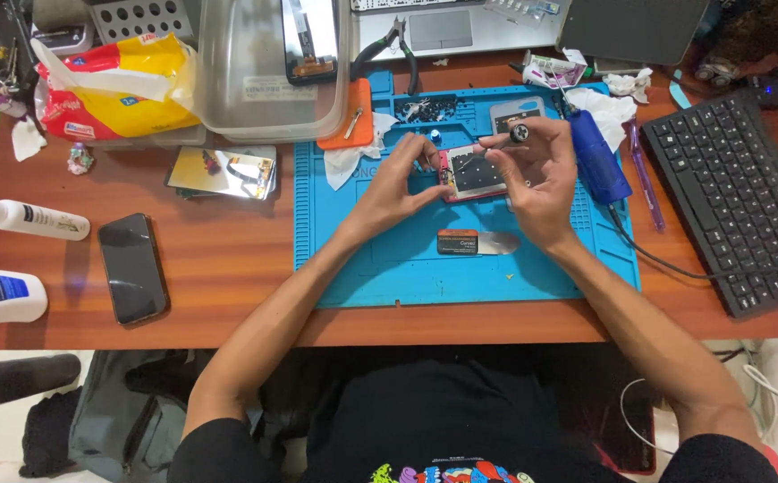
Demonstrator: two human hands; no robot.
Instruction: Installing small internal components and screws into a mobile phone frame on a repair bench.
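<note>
Over opened phone (476, 172), both hands (545, 179) curled.

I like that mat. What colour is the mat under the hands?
Blue mat, seen from the head camera.

1 head view, steeply down (close) over blue mat (389, 268), desk (228, 259)

A small opened phone (474, 172) with pink edges lies flat, dark inner face up, centre-right of the frame; above it a thin screwdriver (501, 143) slants, silver knob uppermost.
</note>
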